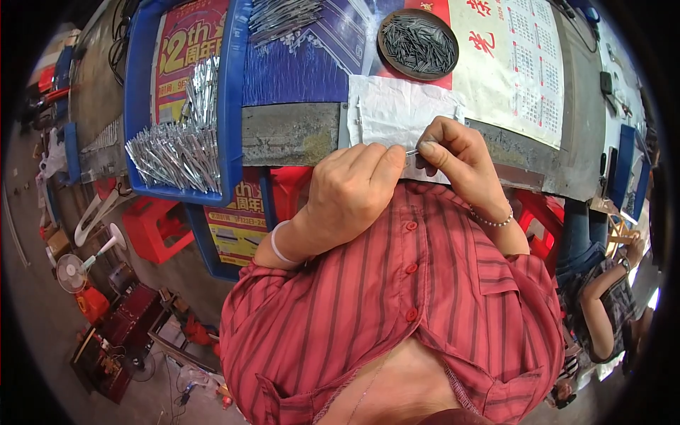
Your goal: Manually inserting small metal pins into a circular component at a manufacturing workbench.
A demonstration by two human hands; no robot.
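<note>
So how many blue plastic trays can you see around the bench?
3. A large blue plastic tray of shiny metal strips lies on the bench's left; a second hangs below it; a third sits at the far right. Others may be hidden.

Red shirt (425,297) with thin dark stripes and red buttons; blue tray (230,106) of silvery metal strips (177,152); white sheet (397,110); grey tabletop (287,131); red stool (152,227).

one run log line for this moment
left hand: pinching thin metal pin | right hand: pinching same pin | under hands: white sheet | tray of metal strips to left | dish of pins ahead
</note>
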